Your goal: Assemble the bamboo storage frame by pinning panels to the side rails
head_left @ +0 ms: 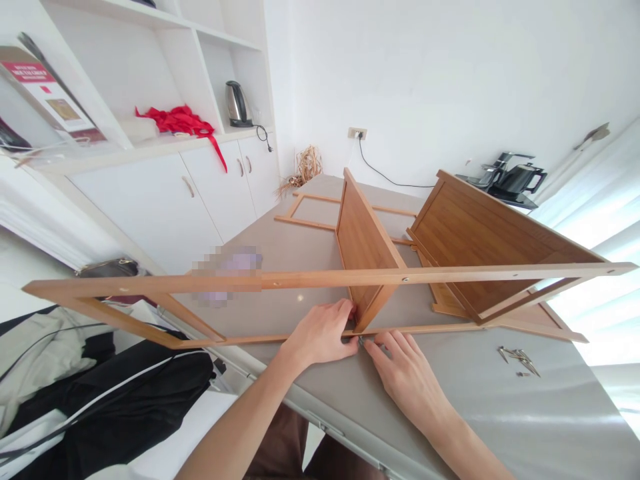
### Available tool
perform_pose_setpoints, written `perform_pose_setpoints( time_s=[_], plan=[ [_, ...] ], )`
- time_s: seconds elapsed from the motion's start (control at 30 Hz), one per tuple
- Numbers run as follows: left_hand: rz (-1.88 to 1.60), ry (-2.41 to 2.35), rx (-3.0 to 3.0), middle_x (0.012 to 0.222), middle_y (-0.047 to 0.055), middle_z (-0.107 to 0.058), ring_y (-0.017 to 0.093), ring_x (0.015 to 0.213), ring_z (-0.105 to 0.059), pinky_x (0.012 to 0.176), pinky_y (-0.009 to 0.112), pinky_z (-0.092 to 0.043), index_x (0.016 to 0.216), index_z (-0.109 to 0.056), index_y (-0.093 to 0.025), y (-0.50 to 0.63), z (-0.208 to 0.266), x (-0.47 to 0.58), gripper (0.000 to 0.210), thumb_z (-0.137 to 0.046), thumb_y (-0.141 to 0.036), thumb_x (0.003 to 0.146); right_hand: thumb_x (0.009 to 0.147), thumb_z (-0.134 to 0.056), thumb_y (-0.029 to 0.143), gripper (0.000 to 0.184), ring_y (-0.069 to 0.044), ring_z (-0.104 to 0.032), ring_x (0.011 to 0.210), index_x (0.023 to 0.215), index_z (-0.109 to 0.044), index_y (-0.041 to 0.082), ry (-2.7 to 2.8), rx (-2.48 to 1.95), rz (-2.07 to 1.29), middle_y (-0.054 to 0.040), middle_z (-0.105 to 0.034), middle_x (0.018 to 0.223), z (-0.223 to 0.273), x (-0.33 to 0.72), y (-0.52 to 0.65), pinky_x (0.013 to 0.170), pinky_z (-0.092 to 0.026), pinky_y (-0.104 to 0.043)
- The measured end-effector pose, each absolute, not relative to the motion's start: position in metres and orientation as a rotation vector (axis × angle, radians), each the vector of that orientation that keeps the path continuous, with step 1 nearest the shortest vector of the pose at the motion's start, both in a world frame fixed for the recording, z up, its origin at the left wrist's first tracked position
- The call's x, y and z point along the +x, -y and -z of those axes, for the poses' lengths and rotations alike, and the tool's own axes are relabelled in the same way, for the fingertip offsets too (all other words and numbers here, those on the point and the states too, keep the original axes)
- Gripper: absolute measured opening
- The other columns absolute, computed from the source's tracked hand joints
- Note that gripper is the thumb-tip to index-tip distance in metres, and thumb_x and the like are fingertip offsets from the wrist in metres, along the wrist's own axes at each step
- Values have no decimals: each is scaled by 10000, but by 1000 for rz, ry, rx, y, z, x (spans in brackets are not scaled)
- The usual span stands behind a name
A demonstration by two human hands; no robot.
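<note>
A wooden side frame (320,279) of a shelf unit stands on edge along the near side of the grey table (320,247). An upright wooden shelf panel (367,247) meets its lower rail between my hands. My left hand (323,333) is closed around that rail at the panel's bottom corner, thumb on the near side. Close beside it, my right hand (400,360) pinches a small metal screw (361,341) against the rail; the fingers partly hide it. To the right, a second wooden panel (500,240) leans within the frame.
Several loose screws (520,360) lie on the table at right. Behind the panels lies another wooden frame (313,223). A blurred purple item (235,263) is at left on the table. A black kettle (520,180) stands at the far right; dark clothing (135,393) is piled at lower left.
</note>
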State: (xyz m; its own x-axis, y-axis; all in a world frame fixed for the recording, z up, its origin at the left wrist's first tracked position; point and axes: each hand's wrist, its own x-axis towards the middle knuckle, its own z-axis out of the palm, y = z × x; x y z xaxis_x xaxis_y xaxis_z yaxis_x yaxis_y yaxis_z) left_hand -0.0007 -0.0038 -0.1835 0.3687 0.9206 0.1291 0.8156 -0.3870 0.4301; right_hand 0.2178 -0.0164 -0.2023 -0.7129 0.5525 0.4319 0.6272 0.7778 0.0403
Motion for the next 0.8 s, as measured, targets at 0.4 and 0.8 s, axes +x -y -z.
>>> perform_pose_setpoints(
  time_s=[0.4, 0.8],
  plan=[
    [-514, -1523, 2327, 1080, 38, -695, 264, 996, -694, 836, 381, -537, 1091, -492, -224, 5, 182, 0, 317, -622, -338, 825, 991, -425, 72, 241, -196, -469, 805, 1020, -653, 143, 2590, -886, 249, -64, -566, 868, 202, 214, 21, 739, -382, -334],
    [-494, -1522, 2336, 1079, 45, -694, 264, 1000, -697, 831, 381, -533, 1080, -480, -223, 5, 182, 0, 314, -623, -337, 825, 956, -420, 35, 266, -224, -485, 811, 1060, -645, 129, 2620, -873, 448, -83, -577, 884, 200, 213, 24, 723, -367, -359]
  ],
)
